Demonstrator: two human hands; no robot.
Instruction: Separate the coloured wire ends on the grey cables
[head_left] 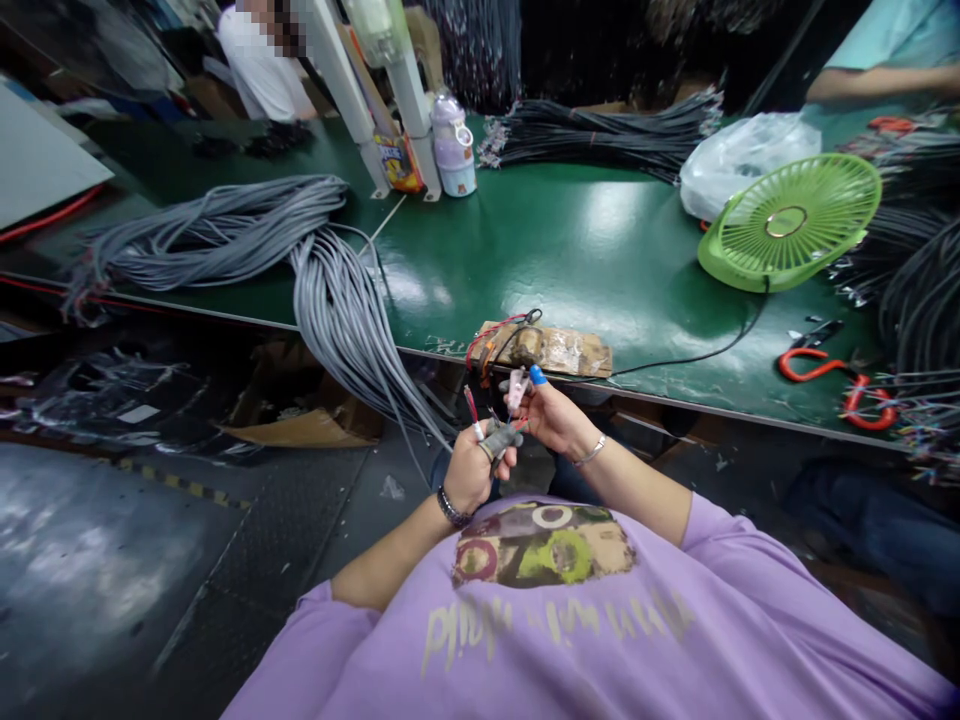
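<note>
My left hand is closed around the end of a grey cable, with thin red wires sticking up from it. My right hand, a blue cot on one fingertip, pinches a small pale connector right above the cable end. Both hands are held close together just below the edge of the green table. A wooden jig block with red and black wires sits on the table edge right above my hands.
A thick bundle of grey cables hangs over the table edge at left. A green fan, a plastic bag, black cable bundles, red-handled scissors and a bottle lie on the table. Other people sit at the far side.
</note>
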